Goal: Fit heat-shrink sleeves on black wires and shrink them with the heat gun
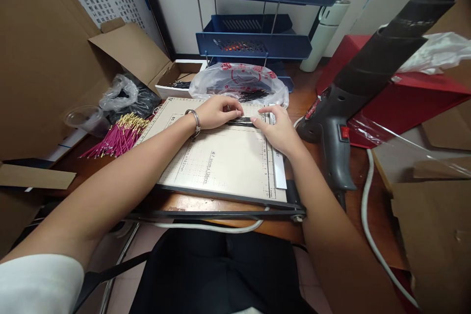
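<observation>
A small bundle of thin black wires [243, 121] lies across the upper part of a beige paper cutter board [235, 157] with printed scales. My left hand [219, 112], with a silver bracelet at the wrist, has its fingers curled round the bundle's left end. At the right end, my right hand [274, 125] touches the wires with its thumb; its index finger is apart from the thumb, over the ruler edge. A white strip [280, 171] sits along the board's right edge. The cutter's dark arm [221, 214] runs along the near side.
Magenta wires with gold ends [119, 138] are piled at left. Behind the board are a plastic bag [239, 78] with black wires, a white box [176, 91] and a blue rack [253, 45]. A black heat gun [334, 127] stands at right, near a red box [415, 103].
</observation>
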The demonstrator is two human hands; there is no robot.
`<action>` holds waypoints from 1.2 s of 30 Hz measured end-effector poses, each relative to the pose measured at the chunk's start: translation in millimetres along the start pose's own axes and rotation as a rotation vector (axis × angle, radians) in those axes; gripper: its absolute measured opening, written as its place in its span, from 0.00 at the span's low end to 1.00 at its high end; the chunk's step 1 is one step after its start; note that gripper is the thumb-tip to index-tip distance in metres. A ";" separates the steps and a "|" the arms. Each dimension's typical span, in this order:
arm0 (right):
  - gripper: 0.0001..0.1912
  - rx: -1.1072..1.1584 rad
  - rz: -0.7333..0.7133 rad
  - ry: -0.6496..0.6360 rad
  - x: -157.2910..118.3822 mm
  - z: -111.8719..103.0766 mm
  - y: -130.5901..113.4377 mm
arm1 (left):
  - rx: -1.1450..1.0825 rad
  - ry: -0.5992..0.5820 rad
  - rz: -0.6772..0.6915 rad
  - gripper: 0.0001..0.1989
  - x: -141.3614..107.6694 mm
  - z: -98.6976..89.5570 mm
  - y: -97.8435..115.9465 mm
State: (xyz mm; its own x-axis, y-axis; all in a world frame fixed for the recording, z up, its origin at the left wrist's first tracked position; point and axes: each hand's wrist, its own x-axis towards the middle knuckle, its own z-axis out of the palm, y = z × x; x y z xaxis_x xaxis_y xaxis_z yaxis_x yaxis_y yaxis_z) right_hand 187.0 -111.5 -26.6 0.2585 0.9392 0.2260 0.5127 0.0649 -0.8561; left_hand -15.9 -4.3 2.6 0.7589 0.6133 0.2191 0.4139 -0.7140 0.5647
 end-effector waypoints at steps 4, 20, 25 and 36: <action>0.21 0.014 -0.010 -0.035 -1.5 -1.9 -0.3 | -0.009 0.002 -0.003 0.15 0.0 0.6 -0.3; 0.22 0.016 -0.025 0.062 2.8 -1.6 7.7 | -0.008 0.007 0.005 0.15 -0.4 0.4 -0.6; 0.23 0.059 -0.014 0.039 4.2 -1.7 9.4 | -0.006 -0.004 0.023 0.13 -0.9 -0.8 -0.7; 0.09 0.024 0.061 0.049 4.7 -1.3 1.4 | 0.011 -0.020 0.036 0.09 -3.9 -2.5 1.1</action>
State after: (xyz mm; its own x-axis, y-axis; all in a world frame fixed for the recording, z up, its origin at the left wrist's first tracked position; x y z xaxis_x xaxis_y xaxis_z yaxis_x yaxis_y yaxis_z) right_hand 190.0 -107.5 -26.1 0.3290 0.9239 0.1952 0.4754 0.0165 -0.8796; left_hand -19.6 -6.6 4.4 0.7831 0.5802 0.2238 0.3914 -0.7395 0.5476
